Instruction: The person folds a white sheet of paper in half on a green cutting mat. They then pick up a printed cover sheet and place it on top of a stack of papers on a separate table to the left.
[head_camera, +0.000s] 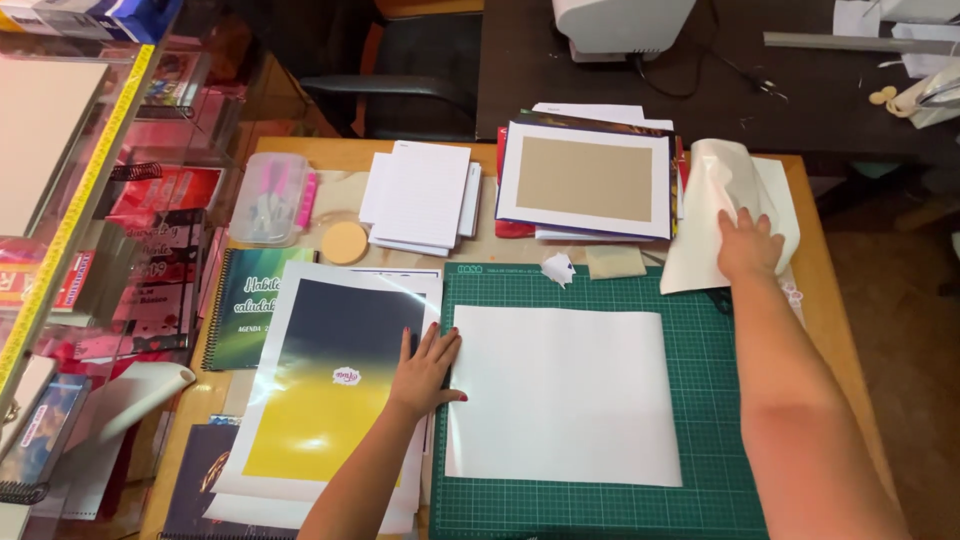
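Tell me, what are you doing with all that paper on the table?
A person is working with paper at a wooden table. The left hand lies flat at the edge of a glossy blue and yellow sheet, right beside a white sheet spread on a green cutting mat. The right hand presses on a curled white sheet at the mat's far corner. Notepads and a stack of prints sit behind.

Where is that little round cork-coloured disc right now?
In the head view, the round disc lies on the wooden table, upper left of the green cutting mat, between the clear plastic box and the stack of lined paper.
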